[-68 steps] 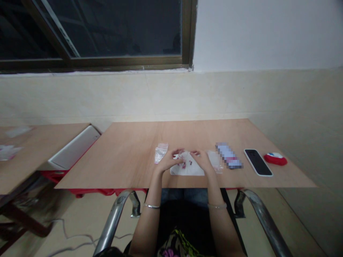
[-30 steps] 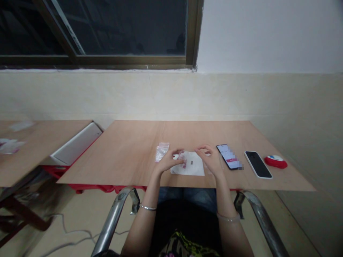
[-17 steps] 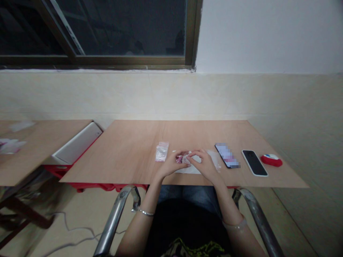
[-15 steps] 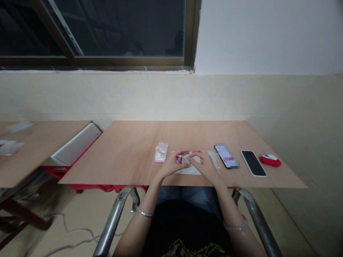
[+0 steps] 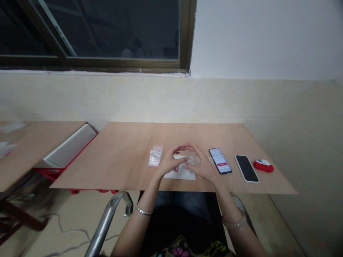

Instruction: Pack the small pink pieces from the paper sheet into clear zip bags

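Observation:
My left hand [image 5: 168, 159] and my right hand [image 5: 204, 165] curve toward each other above a white sheet of paper [image 5: 178, 175], their fingertips and thumbs meeting. Between them is a small clear plastic bag [image 5: 195, 160], pinched at its edge by both hands; its contents are too faint to make out. Small pink pieces [image 5: 175, 169] lie on the paper below my left hand, partly covered by it. To the left of my left hand rests a stack of small clear zip bags [image 5: 155, 157] with pinkish edges.
Right of my hands lie a lit phone [image 5: 220, 161], a dark-screened phone with a white rim [image 5: 246, 168] and a red and white object [image 5: 263, 165]. A white box-like panel [image 5: 70, 145] stands between this wooden table [image 5: 128, 139] and another table [image 5: 32, 142]. Metal chair arms [image 5: 107, 221] flank me.
Fingertips of both hands have come together around the clear bag, with a wider gap between my palms. More of the paper and its pink pieces shows. The view has shifted slightly.

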Available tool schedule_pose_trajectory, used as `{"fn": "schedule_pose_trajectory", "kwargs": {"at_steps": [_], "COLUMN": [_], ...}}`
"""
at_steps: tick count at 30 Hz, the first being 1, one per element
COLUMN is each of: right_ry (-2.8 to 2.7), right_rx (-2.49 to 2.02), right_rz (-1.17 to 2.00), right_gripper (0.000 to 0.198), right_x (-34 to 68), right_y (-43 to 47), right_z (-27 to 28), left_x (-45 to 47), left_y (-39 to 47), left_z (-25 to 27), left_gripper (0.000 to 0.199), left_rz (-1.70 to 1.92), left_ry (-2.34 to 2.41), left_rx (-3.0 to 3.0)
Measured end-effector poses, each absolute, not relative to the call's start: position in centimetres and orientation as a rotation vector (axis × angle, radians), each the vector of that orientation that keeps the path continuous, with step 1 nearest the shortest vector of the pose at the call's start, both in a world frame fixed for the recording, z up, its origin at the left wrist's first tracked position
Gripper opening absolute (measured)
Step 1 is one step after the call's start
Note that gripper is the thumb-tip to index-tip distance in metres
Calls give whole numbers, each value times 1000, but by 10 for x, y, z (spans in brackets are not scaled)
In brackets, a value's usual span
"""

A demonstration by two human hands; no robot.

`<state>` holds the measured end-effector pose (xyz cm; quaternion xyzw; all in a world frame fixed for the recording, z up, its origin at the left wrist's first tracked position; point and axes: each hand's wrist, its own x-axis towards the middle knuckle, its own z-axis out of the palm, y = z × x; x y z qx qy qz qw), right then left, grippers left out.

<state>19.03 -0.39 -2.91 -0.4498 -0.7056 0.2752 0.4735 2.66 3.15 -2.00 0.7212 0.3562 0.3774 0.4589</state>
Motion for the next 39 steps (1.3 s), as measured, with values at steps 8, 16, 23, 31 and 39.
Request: {"fn": "schedule_pose_trajectory", "kwargs": {"at_steps": [8,16,23,31,39], "right_ry": [-1388,-1164,-952,-832,-680], "right_rx": [-1422,-1569,-1640,-1652,-1610], "right_rz": [337,370,546,564,646], "right_gripper": [48,32,40,47,40], "right_x": [162,140,131,134,142], "right_y": [-6,-35,-25,-25,-21], "right_z": [-122,-192,-204,-197,-184], "left_x": [32,7,10,16,17], "left_y": [17,-13,-12,-8,14], "left_z": [-109,-182,-179,-191,-181], "left_gripper": [38,44,51,38,27], "left_rz": [1072,697,666,708,857], "left_ry": [1312,989,949,1052,1181], "left_rx": [1737,2014,2028,1987,1558]}}
